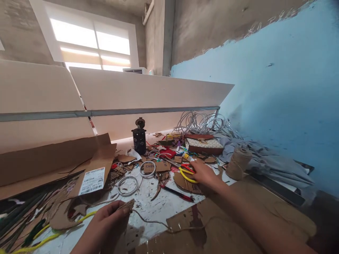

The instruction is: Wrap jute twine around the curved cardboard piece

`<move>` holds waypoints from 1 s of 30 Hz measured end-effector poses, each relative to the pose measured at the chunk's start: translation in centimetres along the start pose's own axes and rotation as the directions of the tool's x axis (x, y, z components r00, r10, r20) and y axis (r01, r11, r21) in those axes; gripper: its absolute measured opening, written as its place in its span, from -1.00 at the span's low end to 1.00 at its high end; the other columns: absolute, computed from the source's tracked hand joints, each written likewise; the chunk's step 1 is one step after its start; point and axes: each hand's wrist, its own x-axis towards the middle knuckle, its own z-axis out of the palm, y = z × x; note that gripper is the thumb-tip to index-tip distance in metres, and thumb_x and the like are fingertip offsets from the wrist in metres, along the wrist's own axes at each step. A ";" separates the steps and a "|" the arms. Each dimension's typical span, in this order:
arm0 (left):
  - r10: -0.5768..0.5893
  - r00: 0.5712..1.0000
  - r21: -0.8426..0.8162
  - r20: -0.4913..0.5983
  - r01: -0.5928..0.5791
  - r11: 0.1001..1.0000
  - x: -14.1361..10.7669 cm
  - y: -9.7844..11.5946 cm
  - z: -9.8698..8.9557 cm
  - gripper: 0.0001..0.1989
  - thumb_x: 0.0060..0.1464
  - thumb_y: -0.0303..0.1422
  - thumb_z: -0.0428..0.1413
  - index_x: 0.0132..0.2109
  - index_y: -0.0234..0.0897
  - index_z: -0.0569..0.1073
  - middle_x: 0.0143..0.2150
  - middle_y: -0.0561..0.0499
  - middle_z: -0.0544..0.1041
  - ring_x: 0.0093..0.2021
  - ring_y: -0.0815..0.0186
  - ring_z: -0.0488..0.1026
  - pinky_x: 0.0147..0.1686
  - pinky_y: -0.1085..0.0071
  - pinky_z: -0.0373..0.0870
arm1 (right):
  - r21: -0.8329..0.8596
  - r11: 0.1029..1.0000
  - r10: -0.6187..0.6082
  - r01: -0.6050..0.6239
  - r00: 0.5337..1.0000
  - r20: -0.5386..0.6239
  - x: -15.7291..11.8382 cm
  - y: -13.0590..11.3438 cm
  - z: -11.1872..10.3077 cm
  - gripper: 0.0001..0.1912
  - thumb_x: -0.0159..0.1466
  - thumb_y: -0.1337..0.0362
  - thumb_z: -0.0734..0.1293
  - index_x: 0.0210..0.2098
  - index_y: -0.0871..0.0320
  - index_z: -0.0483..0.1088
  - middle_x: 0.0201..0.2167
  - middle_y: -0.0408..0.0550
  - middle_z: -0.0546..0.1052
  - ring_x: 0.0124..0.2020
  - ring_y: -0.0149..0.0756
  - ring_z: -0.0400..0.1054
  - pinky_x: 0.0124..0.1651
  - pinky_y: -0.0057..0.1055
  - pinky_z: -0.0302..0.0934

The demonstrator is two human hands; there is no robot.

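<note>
- Far left: cardboard box (96, 164) beyond the left fingers; yellow cord (88, 216) just left of them.
- Left hand (112, 216): thumb and fingers pinched tight on a small brown piece (128, 207).
- Twine (152, 222) trails from that pinch rightward, across the bench (148, 199) and onto cardboard.
- Black pen (175, 192): between both hands, nearer the right fingers, untouched.
- Scissors (186, 176), red and yellow handles: at the right fingertips, blades pointing away left.
- Right hand (205, 173): fingers part bent, touching handles; can't tell if closed round them.
- Step, my read: handling the scissors while the left holds the piece. Next move calls for firm fingers on the handles, twine kept clear.
- Twine spool (239, 164): stands right of the right fingers, well apart.
</note>
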 end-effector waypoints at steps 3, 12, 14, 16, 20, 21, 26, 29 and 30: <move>0.007 0.999 -0.059 -0.043 -0.009 0.998 0.1 0.1 0.0 -0.60 -0.28 -0.14 0.44 -0.40 -0.29 0.49 -0.61 0.11 0.44 -0.62 0.38 0.32 -0.59 0.53 0.11 | 0.011 1.000 -0.005 0.005 1.000 0.026 0.9 0.0 0.8 -0.71 0.23 0.26 0.38 -0.05 0.15 0.45 -0.12 0.08 0.58 -0.15 -0.11 0.43 -0.28 -0.39 0.02; -0.016 0.999 -0.188 -0.043 0.007 0.982 0.8 0.2 -0.5 -0.68 -0.29 -0.27 0.44 -0.39 -0.31 0.55 -0.56 0.01 0.58 -0.54 0.24 0.52 -0.49 0.45 0.36 | 0.179 0.984 0.019 -0.001 0.995 -0.096 1.1 -0.7 0.6 -0.27 0.13 0.46 0.35 0.30 0.19 0.24 0.09 0.29 0.45 0.09 0.12 0.31 0.02 -0.20 0.10; 0.011 0.999 -0.234 -0.030 -0.017 0.972 0.6 0.3 -0.4 -0.73 -0.23 -0.29 0.43 -0.38 -0.30 0.55 -0.55 0.02 0.59 -0.52 0.25 0.54 -0.49 0.46 0.37 | 0.273 0.962 0.018 0.012 0.994 -0.107 0.6 -0.4 0.1 -0.30 0.13 0.44 0.34 0.28 0.17 0.27 0.11 0.26 0.44 0.13 0.12 0.30 0.08 -0.14 0.12; 0.049 0.999 -0.282 -0.019 -0.053 0.958 0.3 0.4 -0.3 -0.78 -0.17 -0.33 0.40 -0.36 -0.29 0.56 -0.51 0.01 0.62 -0.50 0.26 0.55 -0.49 0.47 0.38 | 0.389 0.920 -0.008 0.046 0.995 -0.099 -0.4 -0.1 -0.3 -0.39 0.14 0.40 0.32 0.20 0.13 0.37 0.11 0.19 0.47 0.13 0.07 0.33 0.09 -0.16 0.18; 0.026 0.998 -0.358 -0.056 -0.044 0.933 0.2 0.2 0.2 -0.76 -0.20 -0.37 0.40 -0.32 -0.32 0.58 -0.48 -0.02 0.64 -0.46 0.24 0.58 -0.45 0.46 0.42 | 0.624 0.778 -0.072 0.079 0.997 -0.037 -3.6 -0.8 -0.4 -0.50 0.14 0.28 0.34 0.10 0.04 0.44 -0.19 0.03 0.59 -0.25 -0.07 0.52 -0.27 -0.27 0.35; 0.019 0.998 -0.378 -0.066 -0.043 0.925 0.2 0.1 0.3 -0.74 -0.22 -0.36 0.40 -0.31 -0.33 0.59 -0.49 -0.02 0.64 -0.48 0.24 0.58 -0.47 0.46 0.42 | 0.672 0.736 -0.089 0.079 0.996 -0.019 -4.7 -1.2 -0.2 -0.50 0.14 0.24 0.36 0.10 0.04 0.44 -0.26 0.00 0.59 -0.34 -0.09 0.52 -0.35 -0.30 0.35; 0.091 0.996 -0.472 -0.010 -0.085 0.878 0.2 -0.4 1.0 -0.78 -0.22 -0.39 0.42 -0.40 -0.34 0.56 -0.53 0.00 0.61 -0.56 0.32 0.52 -0.54 0.51 0.37 | 0.818 0.569 -0.205 0.084 0.978 0.042 -10.1 -3.2 0.7 -0.59 0.27 0.07 0.43 0.05 0.07 0.45 -0.16 0.06 0.58 -0.21 -0.13 0.52 -0.26 -0.28 0.44; 0.099 0.995 -0.513 0.013 -0.078 0.855 0.1 -0.4 1.1 -0.84 -0.14 -0.44 0.38 -0.37 -0.34 0.56 -0.48 -0.05 0.64 -0.51 0.27 0.57 -0.48 0.47 0.43 | 0.846 0.530 -0.270 0.057 0.957 0.105 -13.0 -3.5 0.4 -0.70 0.41 0.10 0.33 0.07 0.08 0.42 0.03 0.03 0.51 -0.08 -0.19 0.47 -0.10 -0.20 0.45; 0.102 0.995 -0.522 0.018 -0.078 0.849 0.0 -0.4 1.1 -0.86 -0.11 -0.45 0.37 -0.36 -0.34 0.56 -0.47 -0.06 0.65 -0.49 0.25 0.58 -0.46 0.45 0.45 | 0.850 0.525 -0.285 0.044 0.950 0.126 -13.9 -3.5 0.1 -0.71 0.41 0.12 0.33 0.07 0.06 0.42 0.06 0.03 0.49 -0.05 -0.18 0.46 -0.07 -0.19 0.45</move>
